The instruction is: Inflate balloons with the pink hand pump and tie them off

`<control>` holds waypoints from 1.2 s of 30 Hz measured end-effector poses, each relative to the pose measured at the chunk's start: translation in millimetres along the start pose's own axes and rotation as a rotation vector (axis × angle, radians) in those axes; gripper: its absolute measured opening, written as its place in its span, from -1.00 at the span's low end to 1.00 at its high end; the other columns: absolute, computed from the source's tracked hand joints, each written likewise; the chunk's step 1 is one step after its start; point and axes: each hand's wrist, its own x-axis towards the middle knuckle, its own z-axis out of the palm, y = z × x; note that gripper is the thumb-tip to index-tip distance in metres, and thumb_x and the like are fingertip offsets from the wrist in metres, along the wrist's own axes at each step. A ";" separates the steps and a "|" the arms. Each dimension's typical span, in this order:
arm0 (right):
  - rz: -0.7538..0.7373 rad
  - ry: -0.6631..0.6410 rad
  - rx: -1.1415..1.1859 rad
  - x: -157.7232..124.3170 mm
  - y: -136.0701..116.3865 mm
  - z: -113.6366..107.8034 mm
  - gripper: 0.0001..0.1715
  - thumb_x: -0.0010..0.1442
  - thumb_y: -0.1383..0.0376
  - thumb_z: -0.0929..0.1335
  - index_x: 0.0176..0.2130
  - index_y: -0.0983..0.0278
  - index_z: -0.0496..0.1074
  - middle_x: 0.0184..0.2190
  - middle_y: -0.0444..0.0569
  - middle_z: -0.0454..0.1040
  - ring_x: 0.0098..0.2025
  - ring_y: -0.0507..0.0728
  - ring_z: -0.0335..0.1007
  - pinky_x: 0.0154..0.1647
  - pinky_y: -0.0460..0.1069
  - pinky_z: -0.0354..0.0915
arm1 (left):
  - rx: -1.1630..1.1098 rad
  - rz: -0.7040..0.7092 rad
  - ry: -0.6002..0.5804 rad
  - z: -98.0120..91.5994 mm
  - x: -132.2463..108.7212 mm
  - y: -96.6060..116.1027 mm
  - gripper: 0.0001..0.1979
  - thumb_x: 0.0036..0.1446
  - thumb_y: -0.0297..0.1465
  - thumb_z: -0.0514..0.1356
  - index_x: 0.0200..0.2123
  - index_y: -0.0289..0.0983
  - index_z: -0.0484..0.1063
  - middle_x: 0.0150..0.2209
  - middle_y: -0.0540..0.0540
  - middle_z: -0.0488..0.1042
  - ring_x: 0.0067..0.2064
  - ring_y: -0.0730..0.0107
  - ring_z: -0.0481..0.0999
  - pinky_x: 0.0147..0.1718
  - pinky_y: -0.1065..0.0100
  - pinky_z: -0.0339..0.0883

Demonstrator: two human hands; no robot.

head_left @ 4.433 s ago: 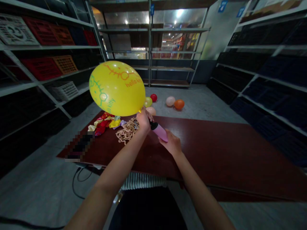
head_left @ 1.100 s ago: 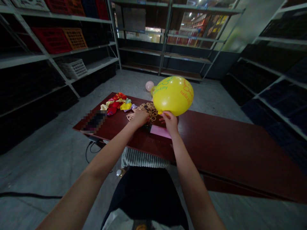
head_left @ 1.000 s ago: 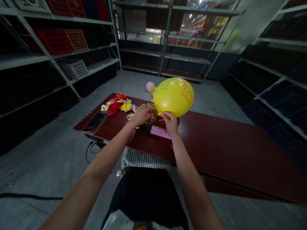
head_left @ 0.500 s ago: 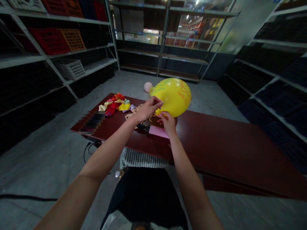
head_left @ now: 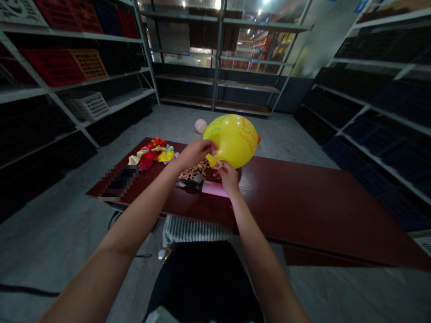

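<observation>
A blown-up yellow balloon (head_left: 232, 141) with printed pictures and lettering is held above the table, its neck (head_left: 211, 160) towards me. My left hand (head_left: 198, 153) is closed, pinching the balloon near its neck. Just below and to the right, my right hand (head_left: 228, 176) is closed with fingertips pinching what looks like a tan rubber band at the neck. A pile of tan rubber bands (head_left: 193, 172) lies under my hands. Beside it rests a pink balloon pump (head_left: 215, 189) with a black end, partly behind my right hand.
Limp coloured balloons (head_left: 151, 154) lie heaped at the table's left, near a blurred-out dark object (head_left: 119, 180). The dark red table (head_left: 303, 202) stretches right. A pale pink balloon (head_left: 201, 125) shows beyond it. Shelving with crates (head_left: 89, 63) stands around; a grey ribbed cushion (head_left: 195, 229) is below.
The view has shifted slightly, so the scene sits a little left and lower. The balloon's neck shows more clearly between my hands, and a tan loop now shows by my right fingertips.
</observation>
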 end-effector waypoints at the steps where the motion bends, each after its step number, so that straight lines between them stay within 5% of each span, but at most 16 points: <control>1: -0.005 0.003 -0.004 0.1 -0.2 0.1 -0.71 0.19 0.03 0.34 -0.22 0.15 0.50 -0.32 -0.12 0.63 -0.51 0.04 0.48 -0.55 -0.09 0.32 | 0.010 -0.024 -0.017 -3.6 -4.2 -4.3 -0.79 0.28 -0.47 0.15 -0.10 -0.30 0.56 -0.16 -0.15 0.63 -0.15 0.26 0.58 -0.12 0.30 0.36; 5: -0.036 0.012 -0.026 1.0 0.5 -0.7 -0.61 0.19 -0.08 0.36 -0.20 0.15 0.51 -0.34 -0.13 0.60 -0.50 0.06 0.50 -0.54 -0.07 0.35 | 0.033 -0.095 -0.094 -3.4 -19.7 -18.0 -0.84 0.24 -0.46 0.18 -0.15 -0.30 0.54 -0.14 -0.15 0.62 -0.12 0.24 0.58 -0.09 0.29 0.38; 11: -0.025 0.008 -0.008 -2.4 -2.7 -1.4 -0.59 0.17 -0.10 0.39 -0.21 0.14 0.50 -0.34 -0.11 0.62 -0.50 0.07 0.50 -0.54 -0.06 0.34 | 0.219 -0.188 -0.255 24.3 -30.9 -44.3 -0.81 0.14 -0.57 0.15 -0.23 -0.31 0.54 -0.19 -0.20 0.62 -0.13 0.15 0.58 -0.18 0.27 0.39; 16: -0.019 -0.004 0.012 -4.5 -5.5 -0.7 -0.60 0.19 -0.10 0.37 -0.19 0.12 0.49 -0.26 -0.10 0.66 -0.50 0.06 0.49 -0.53 -0.06 0.34 | 0.380 -0.136 -0.329 34.1 -42.5 -64.4 -0.76 0.13 -0.51 0.22 -0.13 -0.25 0.58 -0.12 -0.19 0.60 -0.10 0.12 0.57 -0.13 0.25 0.35; 22: -0.020 -0.013 -0.012 -2.5 -3.3 -0.5 -0.62 0.20 -0.08 0.36 -0.19 0.12 0.49 -0.27 -0.10 0.66 -0.50 0.06 0.50 -0.51 -0.05 0.36 | 0.403 0.068 -0.326 33.6 -48.4 -53.9 -0.70 0.12 -0.52 0.28 -0.08 -0.14 0.60 0.02 -0.15 0.54 0.08 0.06 0.50 0.10 0.10 0.20; 28: -0.007 -0.002 -0.008 -3.7 -5.3 -0.3 -0.61 0.18 -0.09 0.37 -0.20 0.12 0.48 -0.28 -0.10 0.65 -0.49 0.06 0.49 -0.52 -0.05 0.35 | 0.229 -0.002 -0.485 46.0 -40.8 -49.9 -0.81 0.11 -0.58 0.22 -0.32 -0.23 0.60 -0.25 -0.11 0.61 -0.22 0.25 0.58 -0.23 0.35 0.31; 32: 0.001 0.002 -0.011 -5.3 -6.7 -0.6 -0.61 0.19 -0.10 0.36 -0.19 0.12 0.48 -0.28 -0.11 0.65 -0.49 0.07 0.50 -0.50 -0.04 0.38 | 0.090 -0.069 -0.369 48.1 -43.8 -59.9 -0.94 0.15 -0.50 0.23 -0.33 -0.28 0.52 -0.28 -0.13 0.59 -0.24 0.25 0.55 -0.24 0.33 0.33; 36: -0.003 -0.009 -0.004 -4.7 -6.4 -0.7 -0.66 0.20 -0.05 0.36 -0.19 0.12 0.49 -0.26 -0.09 0.66 -0.48 0.06 0.50 -0.51 -0.05 0.38 | -0.183 -0.261 -0.040 37.8 -46.8 -55.6 -0.89 0.24 -0.34 0.21 -0.25 -0.28 0.42 -0.25 -0.13 0.54 -0.22 0.29 0.50 -0.21 0.31 0.35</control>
